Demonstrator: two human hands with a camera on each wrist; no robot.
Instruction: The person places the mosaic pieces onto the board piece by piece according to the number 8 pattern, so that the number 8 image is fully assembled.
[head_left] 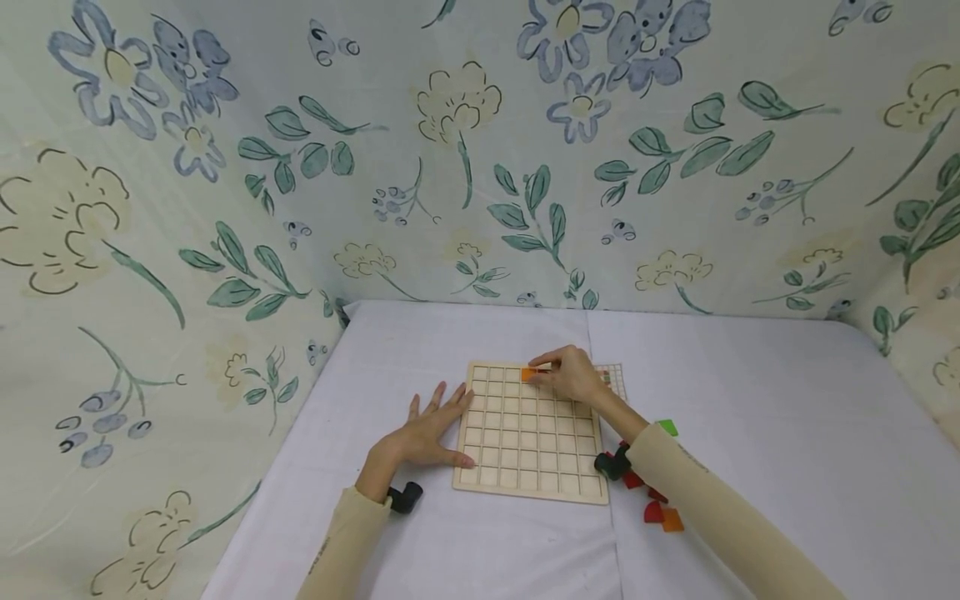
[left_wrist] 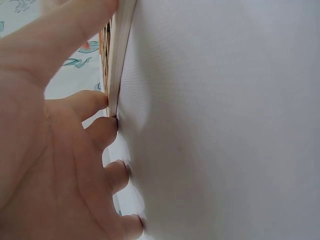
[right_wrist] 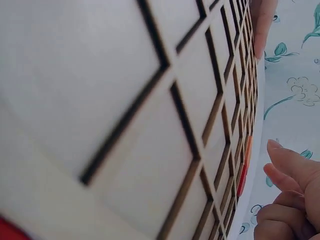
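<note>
A wooden grid board [head_left: 510, 433] lies flat on the white cloth. My left hand [head_left: 431, 429] is spread at its left side, with the thumb on the near left corner and fingertips along the edge. At the far edge, an orange tile [head_left: 528, 375] sits in a grid square. Beside it in the right wrist view lies a red tile [right_wrist: 242, 181]. My right hand [head_left: 573, 375] hovers just above these tiles, thumb and forefinger extended and slightly apart, the other fingers curled in. Nothing shows between its fingertips in the right wrist view.
A small gridded card [head_left: 615, 379] lies at the board's far right, partly behind my right hand. Right of the board are loose pieces: a green piece [head_left: 667, 427], an orange piece [head_left: 672, 521] and several red ones, some under my right sleeve [head_left: 697, 475]. A flowered curtain [head_left: 465, 167] hangs behind.
</note>
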